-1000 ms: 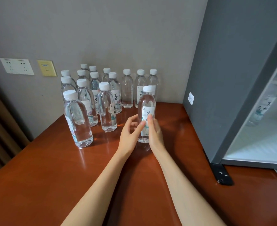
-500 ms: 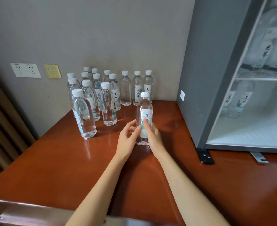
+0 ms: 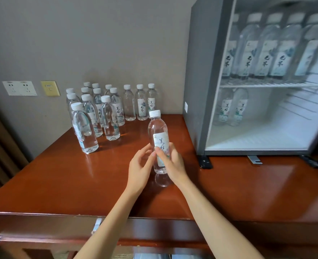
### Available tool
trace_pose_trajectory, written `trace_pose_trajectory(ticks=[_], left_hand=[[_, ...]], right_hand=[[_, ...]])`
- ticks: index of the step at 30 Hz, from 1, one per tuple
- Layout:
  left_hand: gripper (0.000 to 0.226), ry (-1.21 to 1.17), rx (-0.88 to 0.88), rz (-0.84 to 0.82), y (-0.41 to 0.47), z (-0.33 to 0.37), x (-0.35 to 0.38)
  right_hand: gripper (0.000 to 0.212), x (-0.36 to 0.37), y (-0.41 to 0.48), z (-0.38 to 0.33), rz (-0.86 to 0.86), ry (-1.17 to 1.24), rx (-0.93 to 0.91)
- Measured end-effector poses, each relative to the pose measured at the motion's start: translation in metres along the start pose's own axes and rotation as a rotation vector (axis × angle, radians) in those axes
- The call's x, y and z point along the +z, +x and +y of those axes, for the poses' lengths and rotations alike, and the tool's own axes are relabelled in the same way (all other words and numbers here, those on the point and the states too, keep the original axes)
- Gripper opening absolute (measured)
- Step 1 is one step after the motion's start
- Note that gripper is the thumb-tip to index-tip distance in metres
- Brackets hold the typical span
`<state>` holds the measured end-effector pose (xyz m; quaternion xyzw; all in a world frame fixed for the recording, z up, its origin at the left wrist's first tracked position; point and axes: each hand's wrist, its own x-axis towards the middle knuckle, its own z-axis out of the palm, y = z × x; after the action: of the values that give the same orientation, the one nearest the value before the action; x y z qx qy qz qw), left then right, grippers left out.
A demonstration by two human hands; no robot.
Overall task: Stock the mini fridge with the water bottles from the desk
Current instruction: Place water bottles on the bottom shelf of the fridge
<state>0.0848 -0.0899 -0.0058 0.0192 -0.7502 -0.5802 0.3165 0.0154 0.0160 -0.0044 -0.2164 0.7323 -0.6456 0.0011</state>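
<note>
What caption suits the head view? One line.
Left hand and right hand hold a water bottle upright on the desk beside the part-stocked mini fridge.

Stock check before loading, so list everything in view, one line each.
desk: one, reddish-brown, under everything.
desk bottles: fourteen, clear with white caps, grouped by the wall.
held bottle: one, clear, before the fridge.
mini fridge: one, grey, open, on the desk's right.
fridge bottles: about five on the upper shelf, two below, blurred.
wall plates: one white, one yellow, left of the bottles.
left hand: holds the held bottle's left side.
right hand: grips its right side.
</note>
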Motion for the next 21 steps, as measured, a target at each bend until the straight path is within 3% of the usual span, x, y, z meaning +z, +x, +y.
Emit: trace_pose_trajectory(ticks=[8, 14, 21], left_hand=[[0.039, 0.264, 0.314, -0.093, -0.024, 0.019, 0.043], [0.048, 0.361, 0.392, -0.212, -0.032, 0.031, 0.088], [0.038, 0.345, 0.454, -0.254, -0.034, 0.039, 0.135]], right_hand=[[0.051, -0.061, -0.027, 0.003, 0.175, -0.038, -0.113], [0.051, -0.111, -0.032, 0.012, 0.284, -0.012, -0.117], [0.047, -0.168, -0.026, 0.022, 0.433, 0.100, -0.045]])
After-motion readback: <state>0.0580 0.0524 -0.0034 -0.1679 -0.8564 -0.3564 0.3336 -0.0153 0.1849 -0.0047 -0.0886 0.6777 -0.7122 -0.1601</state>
